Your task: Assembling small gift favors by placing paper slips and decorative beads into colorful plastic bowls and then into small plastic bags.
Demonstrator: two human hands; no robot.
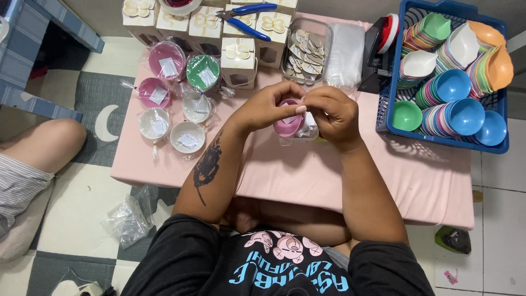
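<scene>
Both hands [301, 112] grip pink bowl [287, 125], mid table [383, 186]; basket [438, 134] rt.

A: What's the person wearing?
B: Black short-sleeved cotton T-shirt [219, 263] w/ a print on the chest: pink cartoon bear heads, turquoise block lettering under them.
A: Arms?
B: Bare from the sleeves down. Left forearm has a dark tattoo [208, 163], long blotchy shape running lengthwise.
A: Rings, watch, gloves?
B: Can't see any. Fingernails look pale, poss. polished.
</scene>
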